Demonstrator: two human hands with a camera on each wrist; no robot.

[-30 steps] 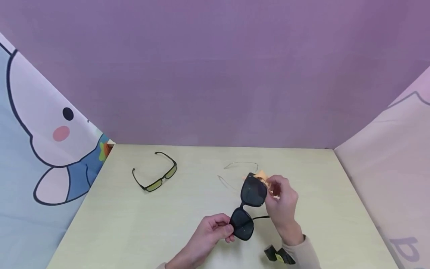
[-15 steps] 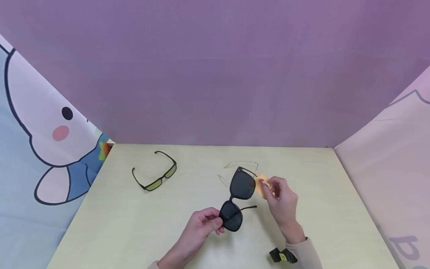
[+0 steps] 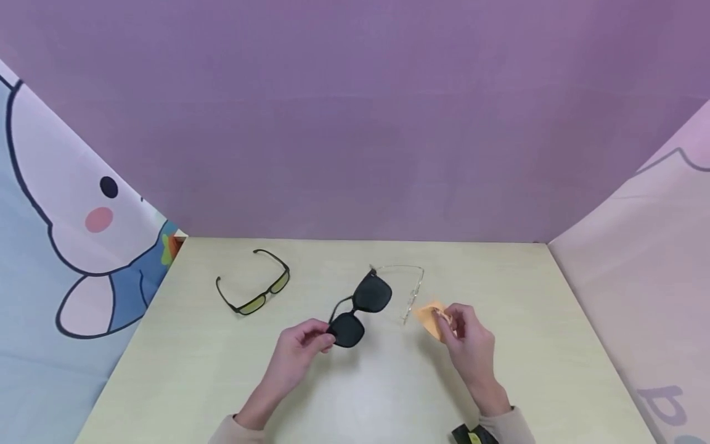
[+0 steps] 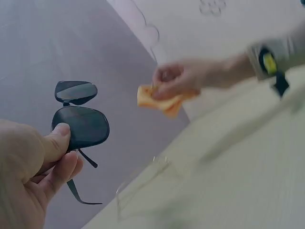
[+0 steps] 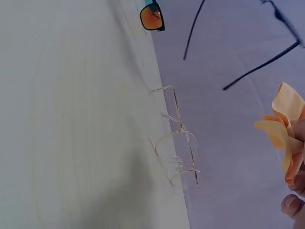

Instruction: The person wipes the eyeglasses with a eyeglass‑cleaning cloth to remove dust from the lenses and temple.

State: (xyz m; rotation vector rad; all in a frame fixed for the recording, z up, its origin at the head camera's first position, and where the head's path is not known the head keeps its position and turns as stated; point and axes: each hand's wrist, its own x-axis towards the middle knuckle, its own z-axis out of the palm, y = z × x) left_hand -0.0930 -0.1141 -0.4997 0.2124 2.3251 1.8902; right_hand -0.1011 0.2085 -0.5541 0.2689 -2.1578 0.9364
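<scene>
My left hand (image 3: 296,353) pinches a pair of black sunglasses (image 3: 373,293) by the edge of one lens. They are held up above the table, temples unfolded, as the left wrist view also shows. In my right hand (image 3: 470,342) is a crumpled orange cloth (image 3: 428,319), pinched between thumb and fingers and apart from the sunglasses. Thin-framed clear glasses (image 3: 413,296) lie on the table between and beyond the hands; the sunglasses cover part of them in the head view. The right wrist view shows these clear glasses (image 5: 177,145) whole, with the cloth (image 5: 286,133) at its right edge.
Black-framed glasses with yellowish lenses (image 3: 255,304) lie unfolded at the left of the pale table (image 3: 183,382). A purple backdrop (image 3: 355,123) rises behind the table, with printed cloth at both sides. A black strap (image 3: 474,435) sits at the right wrist.
The left hand has carried the sunglasses to the left and turned them. The right hand with the cloth has come away from the lens and moved slightly nearer the front.
</scene>
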